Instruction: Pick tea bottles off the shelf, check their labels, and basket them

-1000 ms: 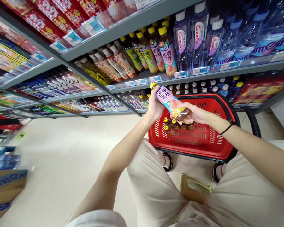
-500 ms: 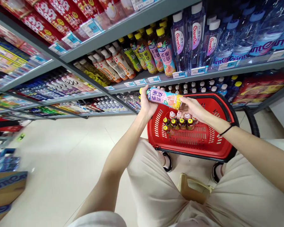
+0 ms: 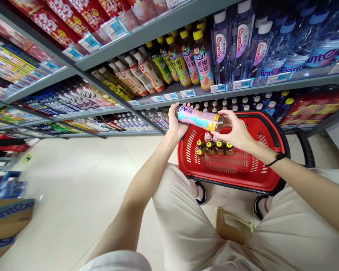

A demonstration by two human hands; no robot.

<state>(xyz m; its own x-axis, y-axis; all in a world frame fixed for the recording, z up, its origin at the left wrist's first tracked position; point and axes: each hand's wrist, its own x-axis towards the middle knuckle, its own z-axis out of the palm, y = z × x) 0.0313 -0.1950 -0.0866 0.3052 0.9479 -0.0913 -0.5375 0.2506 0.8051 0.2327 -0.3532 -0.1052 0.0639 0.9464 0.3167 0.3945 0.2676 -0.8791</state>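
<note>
A bottle of peach iced tea [image 3: 199,117] lies sideways between my hands, above the red shopping basket [image 3: 228,165]. My left hand [image 3: 178,122] is wrapped round its cap end. At the base end, my right hand [image 3: 234,128] grips it with thumb and fingers on opposite sides. The label is pink and blue, and part of it has turned out of sight. Inside the basket stand several small bottles with yellow caps [image 3: 219,147], and a few with pale caps [image 3: 208,137] behind them, partly hidden by the held bottle and my right hand.
Similar iced tea bottles [image 3: 202,60] stand on the shelf ahead, beside water bottles [image 3: 241,41] and orange-labelled drinks [image 3: 149,71]. The shelf edge [image 3: 169,98] runs just beyond my hands. A small yellow stool [image 3: 233,227] is beneath me. Cartons [image 3: 9,222] sit at the left.
The bottle has rolled about its length, so its label faces a different way. My right hand has shifted its hold at the base and now shows its back. The view has moved slightly.
</note>
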